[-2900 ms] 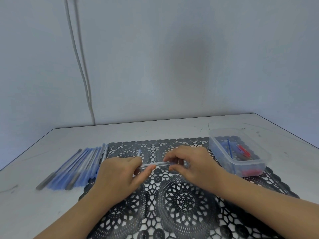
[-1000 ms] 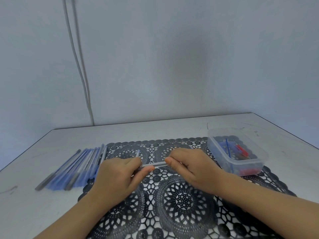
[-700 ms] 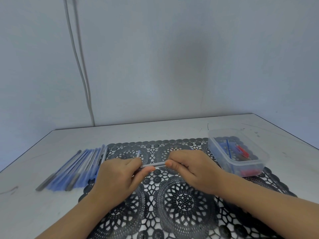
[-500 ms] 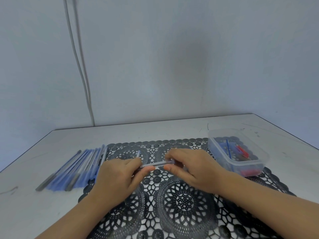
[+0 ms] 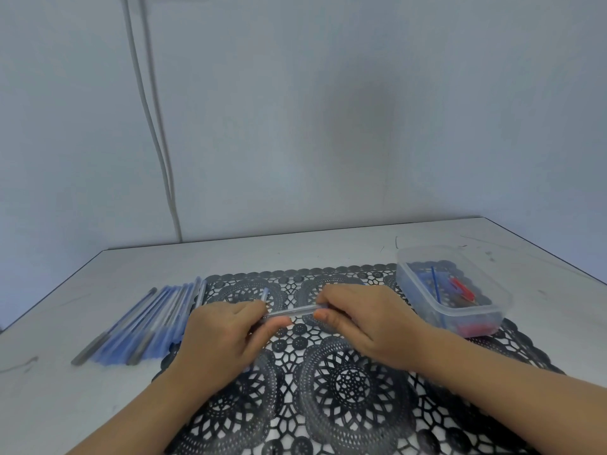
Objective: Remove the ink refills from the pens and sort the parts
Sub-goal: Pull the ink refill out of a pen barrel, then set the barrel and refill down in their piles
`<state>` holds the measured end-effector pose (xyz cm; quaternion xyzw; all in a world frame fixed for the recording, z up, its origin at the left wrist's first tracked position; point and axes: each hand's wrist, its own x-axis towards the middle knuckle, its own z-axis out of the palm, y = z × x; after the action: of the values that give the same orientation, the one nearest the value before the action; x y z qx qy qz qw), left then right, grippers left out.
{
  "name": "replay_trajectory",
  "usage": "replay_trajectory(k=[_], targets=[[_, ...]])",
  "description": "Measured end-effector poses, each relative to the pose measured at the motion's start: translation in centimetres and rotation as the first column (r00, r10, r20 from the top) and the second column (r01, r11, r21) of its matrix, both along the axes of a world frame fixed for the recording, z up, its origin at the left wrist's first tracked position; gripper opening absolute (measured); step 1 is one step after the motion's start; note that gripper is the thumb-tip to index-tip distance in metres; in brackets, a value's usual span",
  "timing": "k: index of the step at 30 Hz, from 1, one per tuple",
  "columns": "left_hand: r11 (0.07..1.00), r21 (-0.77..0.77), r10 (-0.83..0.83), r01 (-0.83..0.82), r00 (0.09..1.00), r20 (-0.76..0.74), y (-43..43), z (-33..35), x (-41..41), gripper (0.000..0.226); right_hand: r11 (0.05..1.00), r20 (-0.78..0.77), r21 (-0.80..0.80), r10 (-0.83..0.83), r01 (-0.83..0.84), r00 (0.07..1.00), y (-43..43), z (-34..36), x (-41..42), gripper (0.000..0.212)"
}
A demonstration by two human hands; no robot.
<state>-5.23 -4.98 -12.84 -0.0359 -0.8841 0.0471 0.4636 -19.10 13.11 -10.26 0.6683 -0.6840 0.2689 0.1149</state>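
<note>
Gripping one clear pen [image 5: 294, 311] between them, both hands hover low over the black lace-pattern mat [image 5: 345, 382]. The left hand [image 5: 223, 336] has its fingers curled round the pen's left end, thumb stretched along under the barrel, while the right hand [image 5: 364, 326] pinches the right end between thumb and curled fingers. The pen sits roughly level, just above the mat's middle. Any print on its barrel is too blurred to read.

To the right, on the mat's far corner, stands an open-topped clear plastic container [image 5: 423, 307]. Inside are a thin blue refill [image 5: 436, 284], some red pieces [image 5: 461, 289], and more blue and red bits along the near wall — I cannot tell those apart.

Left of the mat, on the white table [image 5: 98, 405], a row of blue pens [image 5: 147, 320] lies side by side, slanting away. A short blue-ended piece [image 5: 264, 292] shows just behind the left knuckles.
</note>
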Motion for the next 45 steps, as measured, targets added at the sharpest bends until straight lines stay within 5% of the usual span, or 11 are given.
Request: replay_trajectory(k=[3, 8, 11, 14, 20, 23, 26, 29, 35, 45], targets=[[1.000, -0.005, -0.017, 0.017, 1.000, -0.007, 0.0, 0.0, 0.1, 0.055, 0.998, 0.246, 0.021, 0.051, -0.059, 0.968, 0.0, 0.3, 0.1, 0.028], [0.997, 0.000, -0.075, 0.075, 0.995, -0.070, 0.3, 0.3, 0.3, 0.053, 0.975, 0.727, 0.087, 0.079, -0.206, 0.682, 0.5, 2.2, 1.1, 0.031], [0.996, -0.017, -0.087, 0.086, 0.993, -0.078, 0.3, 0.2, 0.4, 0.054, 0.968, 0.838, 0.102, 0.040, -0.229, 0.545, 0.6, 2.7, 1.6, 0.033], [0.998, -0.037, -0.051, 0.049, 0.997, -0.061, 0.0, 0.2, 0.5, 0.055, 0.973, 0.863, 0.133, -0.020, -0.188, 0.505, 0.4, 2.5, 2.2, 0.033], [0.993, 0.053, 0.106, -0.106, 0.994, 0.010, 0.3, 0.3, 0.7, 0.038, 0.969, 0.730, 0.245, -0.208, 0.034, 0.651, -0.3, 0.1, 3.4, 0.012], [0.950, 0.149, 0.265, -0.273, 0.962, 0.068, 0.5, 0.8, 0.6, 0.032, 0.955, 0.485, 0.286, -0.216, 0.079, 0.848, -0.4, -0.9, 3.8, 0.025], [0.813, 0.297, 0.445, -0.500, 0.864, 0.236, -0.3, 1.3, 0.7, 0.030, 0.949, 0.263, 0.312, -0.141, 0.054, 0.954, -0.7, -1.4, 4.3, 0.037], [0.680, 0.390, 0.474, -0.621, 0.778, 0.413, -2.2, 2.0, 1.2, 0.030, 0.938, 0.141, 0.346, -0.068, 0.015, 0.988, -1.1, -1.8, 4.5, 0.044], [0.469, 0.582, 0.284, -0.664, 0.737, 0.613, -4.5, 2.2, 1.6, 0.026, 0.901, -0.090, 0.432, 0.088, -0.041, 0.992, -1.7, -2.1, 4.8, 0.053], [0.541, 0.409, 0.463, -0.735, 0.666, 0.585, -5.3, 0.4, 1.4, 0.038, 0.850, -0.120, 0.521, 0.169, -0.083, 0.978, -2.0, -2.2, 5.0, 0.063]])
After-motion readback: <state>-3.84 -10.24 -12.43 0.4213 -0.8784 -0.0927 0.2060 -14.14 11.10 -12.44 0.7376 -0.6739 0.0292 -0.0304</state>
